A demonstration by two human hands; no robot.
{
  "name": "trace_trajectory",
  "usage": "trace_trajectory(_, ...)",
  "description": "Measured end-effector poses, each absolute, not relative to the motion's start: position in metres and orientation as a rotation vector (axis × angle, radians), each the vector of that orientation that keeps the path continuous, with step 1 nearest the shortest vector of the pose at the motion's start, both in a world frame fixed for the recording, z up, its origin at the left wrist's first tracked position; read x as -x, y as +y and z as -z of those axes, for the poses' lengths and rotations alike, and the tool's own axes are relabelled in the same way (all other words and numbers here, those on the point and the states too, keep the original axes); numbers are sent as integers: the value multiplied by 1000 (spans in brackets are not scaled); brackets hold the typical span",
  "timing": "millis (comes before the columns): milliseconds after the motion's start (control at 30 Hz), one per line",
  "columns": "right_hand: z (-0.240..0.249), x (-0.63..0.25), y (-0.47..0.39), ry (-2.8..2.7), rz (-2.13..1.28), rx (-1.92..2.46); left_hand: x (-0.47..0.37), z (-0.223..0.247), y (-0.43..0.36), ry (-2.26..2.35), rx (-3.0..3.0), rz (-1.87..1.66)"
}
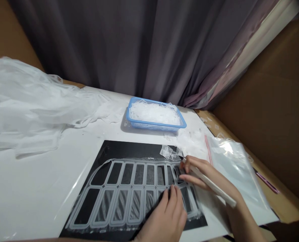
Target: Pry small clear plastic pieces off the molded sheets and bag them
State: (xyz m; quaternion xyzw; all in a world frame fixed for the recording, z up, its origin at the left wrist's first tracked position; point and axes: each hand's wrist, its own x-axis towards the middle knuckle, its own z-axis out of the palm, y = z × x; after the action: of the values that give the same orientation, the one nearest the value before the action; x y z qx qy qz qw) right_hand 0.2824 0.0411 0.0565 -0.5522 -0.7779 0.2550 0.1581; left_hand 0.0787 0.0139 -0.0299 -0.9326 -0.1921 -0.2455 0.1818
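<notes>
A clear plastic sheet (144, 186) with two rows of rounded rectangular frames lies on a black mat (134, 148). My left hand (165, 211) rests on its lower row, fingers stretched flat against the frames. In my right hand (202, 171), a slim white pen-like tool (215, 188) is held, slanting back over the wrist; its exact kind is unclear. The right fingertips are at the upper right end of the sheet, where a frame edge looks lifted. Several small clear pieces (168, 152) lie just beyond these fingers.
A blue basket (156, 126) full of translucent pieces stands behind the mat. Translucent sheets (33, 107) are heaped at the left. To the right lie a clear zip bag (236, 161) and a pink-purple tool (267, 182). Curtains (114, 43) and brown panels (272, 101) enclose the table.
</notes>
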Motion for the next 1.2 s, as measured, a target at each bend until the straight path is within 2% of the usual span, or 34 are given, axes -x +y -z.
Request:
trace_trajectory(267, -34, -292, 46, -2084, -762, 1537, -79, 31, 13, -559, 2636, 684)
trace_trajectory(533, -37, -305, 52, -1757, -162, 1672, -78, 30, 14, -555, 2621, 696)
trace_trajectory(733, -37, -307, 52, -1522, 75, 1721, -79, 33, 13, -544, 2642, 639)
trace_trajectory(1000, -48, -303, 56, -1620, -167, 1675, -72, 19, 22, -516, 2745, 615)
trace_trajectory(1200, -42, -288, 29, -1410, -494, 1640, -66, 4, 27, -570, 3045, 501)
